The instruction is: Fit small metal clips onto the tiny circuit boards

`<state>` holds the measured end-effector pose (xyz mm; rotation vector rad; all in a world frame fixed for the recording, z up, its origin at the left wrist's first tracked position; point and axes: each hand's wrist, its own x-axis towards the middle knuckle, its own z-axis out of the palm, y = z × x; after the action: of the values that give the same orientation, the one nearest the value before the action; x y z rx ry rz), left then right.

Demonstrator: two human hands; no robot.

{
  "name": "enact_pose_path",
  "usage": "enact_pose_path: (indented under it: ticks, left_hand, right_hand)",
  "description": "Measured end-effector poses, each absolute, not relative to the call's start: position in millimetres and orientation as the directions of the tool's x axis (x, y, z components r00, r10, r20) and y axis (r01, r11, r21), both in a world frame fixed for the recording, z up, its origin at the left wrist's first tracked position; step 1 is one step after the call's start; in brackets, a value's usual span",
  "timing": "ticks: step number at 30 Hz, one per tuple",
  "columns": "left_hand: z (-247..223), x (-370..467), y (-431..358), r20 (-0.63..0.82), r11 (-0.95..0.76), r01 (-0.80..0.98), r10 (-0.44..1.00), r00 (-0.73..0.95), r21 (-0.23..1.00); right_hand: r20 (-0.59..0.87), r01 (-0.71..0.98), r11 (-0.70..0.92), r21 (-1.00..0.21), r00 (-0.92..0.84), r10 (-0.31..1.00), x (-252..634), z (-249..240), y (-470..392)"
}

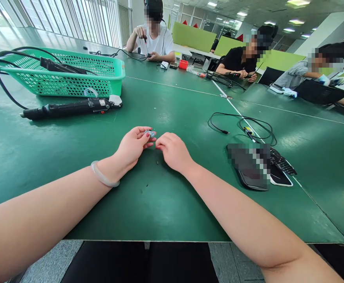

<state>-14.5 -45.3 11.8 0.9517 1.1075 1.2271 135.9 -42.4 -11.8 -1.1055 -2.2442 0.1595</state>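
My left hand [133, 147], a pale bangle on its wrist, pinches a small silvery-blue part [150, 133] between thumb and fingers just above the green table [172, 212]. Its exact kind is too small to make out. Close beside it on the right is my right hand [173, 151], its fingers curled together near the part. Whatever those fingers hold, if anything, is hidden. Two tiny dark bits lie on the table below the hands.
At left, a black electric screwdriver [72, 108] lies before a green plastic basket [113, 82] with a corded black tool. Right of me are a phone-like black device [248, 167] and a coiled cable [242, 116]. Several people work across the table.
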Motion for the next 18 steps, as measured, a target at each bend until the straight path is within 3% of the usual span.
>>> enact_pose_path:
  ticks: [2,4,8,18]
  left_hand:
    - [12.1,-14.5,-47.3,-0.113,0.125,-0.174,0.991,0.078,0.977]
    - [11.3,-14.9,-49.3,-0.112,0.142,-0.142,0.973,0.202,0.980]
    - [8.8,-17.0,-50.8,-0.109,0.173,-0.132,0.913,0.392,0.976]
    - [8.3,-17.0,-51.1,-0.064,0.144,-0.139,0.885,0.462,0.980]
  right_hand:
    - [0.591,0.545,0.670,-0.504,-0.348,0.728,145.3,-5.5,-42.3]
    - [0.642,0.449,0.703,-0.552,-0.308,0.702,152.8,-0.8,-43.1]
    - [0.658,0.377,0.735,-0.563,-0.334,0.675,157.9,1.1,-44.6]
    - [0.652,0.335,0.759,-0.558,-0.388,0.651,161.8,0.5,-42.7]
